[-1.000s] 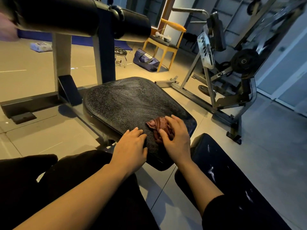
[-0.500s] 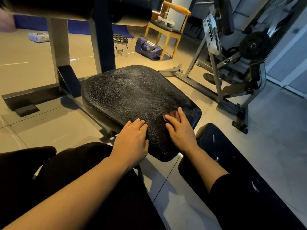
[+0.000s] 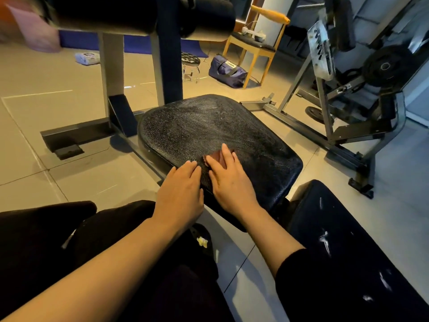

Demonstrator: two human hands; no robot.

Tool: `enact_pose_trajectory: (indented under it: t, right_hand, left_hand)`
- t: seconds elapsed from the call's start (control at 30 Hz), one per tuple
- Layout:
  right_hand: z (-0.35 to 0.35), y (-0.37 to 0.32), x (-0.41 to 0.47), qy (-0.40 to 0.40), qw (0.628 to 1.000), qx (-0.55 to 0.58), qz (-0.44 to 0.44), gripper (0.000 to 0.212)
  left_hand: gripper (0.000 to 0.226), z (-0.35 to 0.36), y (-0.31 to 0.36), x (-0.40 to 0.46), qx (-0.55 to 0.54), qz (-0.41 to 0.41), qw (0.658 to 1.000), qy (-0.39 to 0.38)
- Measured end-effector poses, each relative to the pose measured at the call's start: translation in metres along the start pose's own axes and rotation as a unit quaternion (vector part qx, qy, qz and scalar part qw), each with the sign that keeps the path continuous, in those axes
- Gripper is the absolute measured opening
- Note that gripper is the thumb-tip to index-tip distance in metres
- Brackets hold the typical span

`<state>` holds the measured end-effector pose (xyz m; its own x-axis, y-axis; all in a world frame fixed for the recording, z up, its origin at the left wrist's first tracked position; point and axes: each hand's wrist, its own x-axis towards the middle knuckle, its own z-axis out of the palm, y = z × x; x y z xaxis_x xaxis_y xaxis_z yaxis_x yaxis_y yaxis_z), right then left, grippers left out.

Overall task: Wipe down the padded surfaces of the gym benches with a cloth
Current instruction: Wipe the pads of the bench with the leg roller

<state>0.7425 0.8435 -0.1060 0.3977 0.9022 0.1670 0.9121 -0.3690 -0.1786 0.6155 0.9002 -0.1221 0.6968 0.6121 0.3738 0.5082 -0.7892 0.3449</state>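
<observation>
Head view: two flat, unclenched hands, left hand (image 3: pixel 180 194) and right hand (image 3: pixel 228 182), one cloth (image 3: pixel 214 158), one seat pad (image 3: pixel 209 129).

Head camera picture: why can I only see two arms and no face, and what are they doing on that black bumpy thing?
The camera sits on the person's head and looks forward and down, so you see only what they would see: their own arms and legs in dark trousers. This is a gym. The black bumpy thing is the textured black padded seat of an exercise machine, and it is being cleaned.

The right hand lies flat, pressing a crumpled dark red cloth against the seat near its front edge. Only a little of the cloth peeks out past the fingers. The left hand rests beside it on the seat's edge, holding nothing.

On the floor behind stand a wooden chair with a dark seat and a dark blue duffel bag. A metal weight machine stands to the right.
</observation>
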Motion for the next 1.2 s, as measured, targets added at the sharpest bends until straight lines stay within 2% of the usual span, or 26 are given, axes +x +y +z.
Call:
enact_pose_trajectory:
  t: [0.17, 0.3, 0.37, 0.6, 0.7, 0.8, 0.87, 0.93, 1.0, 1.2]
  right_hand:
    - [-0.007, 0.009, -0.013, -0.005, 0.998, 0.005, -0.070, 0.045]
    - [-0.007, 0.020, -0.029, 0.003, 1.000, 0.003, -0.016, 0.044]
    - [-0.002, 0.003, -0.016, -0.005, 1.000, -0.024, 0.005, 0.046]
    - [0.018, -0.063, 0.062, -0.009, 0.999, -0.022, -0.046, 0.047]
    - [0.017, -0.066, 0.067, -0.020, 0.998, -0.001, -0.065, 0.047]
    - [0.007, -0.039, 0.040, -0.024, 0.995, 0.012, -0.092, 0.045]
    - [-0.001, -0.010, 0.024, -0.009, 0.998, 0.012, -0.062, 0.044]
    - [-0.006, 0.014, 0.019, 0.009, 1.000, 0.006, 0.010, 0.042]
    - [-0.002, 0.014, 0.034, 0.007, 0.998, -0.010, 0.057, 0.043]
    - [0.019, -0.050, 0.108, -0.008, 0.999, 0.039, -0.005, 0.044]
  left_hand:
    - [0.053, -0.005, -0.023, 0.004, 0.015, -0.030, 0.999, 0.004]
    - [0.049, -0.008, -0.037, 0.007, 0.016, -0.036, 0.999, 0.012]
    - [0.049, -0.010, -0.043, 0.006, 0.017, -0.034, 0.999, 0.019]
    - [0.070, -0.021, -0.064, 0.000, 0.018, -0.040, 0.999, 0.013]
    - [0.065, -0.024, -0.070, 0.003, -0.001, -0.052, 0.999, 0.015]
    - [0.055, -0.020, -0.072, 0.008, -0.025, -0.045, 0.998, 0.039]
    - [0.047, -0.015, -0.070, 0.010, -0.044, -0.051, 0.996, 0.058]
    - [0.043, -0.008, -0.067, 0.012, -0.046, -0.053, 0.995, 0.071]
    - [0.037, -0.002, -0.066, 0.013, -0.032, -0.049, 0.995, 0.085]
    - [0.045, -0.008, -0.062, 0.033, -0.014, -0.039, 0.999, 0.033]
